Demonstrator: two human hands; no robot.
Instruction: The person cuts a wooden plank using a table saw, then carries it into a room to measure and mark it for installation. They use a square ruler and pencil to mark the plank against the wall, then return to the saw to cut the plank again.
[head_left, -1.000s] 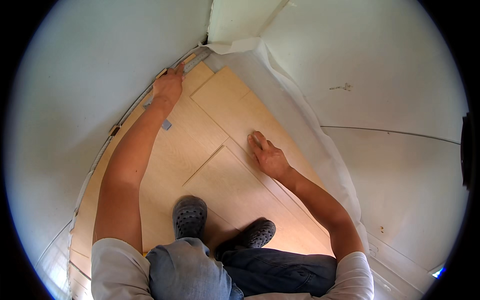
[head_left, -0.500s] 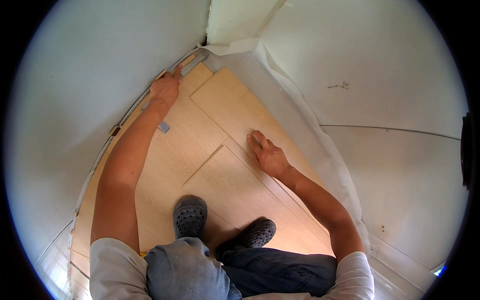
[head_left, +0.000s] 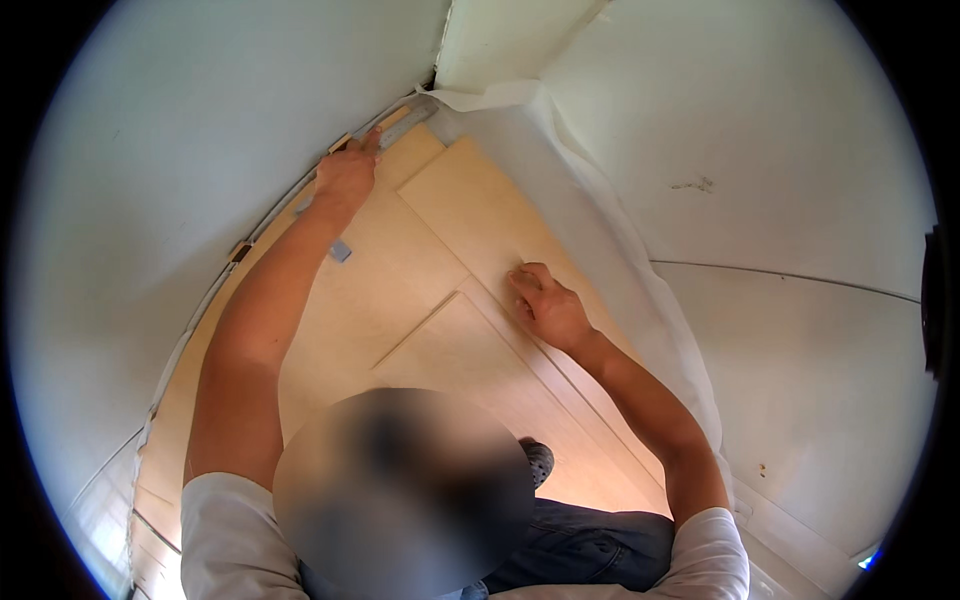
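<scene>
My left hand is at the far left edge of the floor, by the wall. Its fingers reach forward over a metal ruler that lies along the narrow edge strip; they look stretched rather than wrapped round it. Under my left forearm a small grey flat piece sticks out on the boards. My right hand rests on a light wood floor plank right of the middle. Its fingers are curled in, and whatever they hold, if anything, is hidden.
Small brown spacer blocks sit between boards and left wall. White underlay sheet shows along the right side and rides up the right wall. A raised board edge crosses the middle. A round blur hides my knee and one shoe.
The view has shifted slightly, so the boards and walls sit a little further right. My right hand's fingers have curled in more. My left hand stays by the ruler.
</scene>
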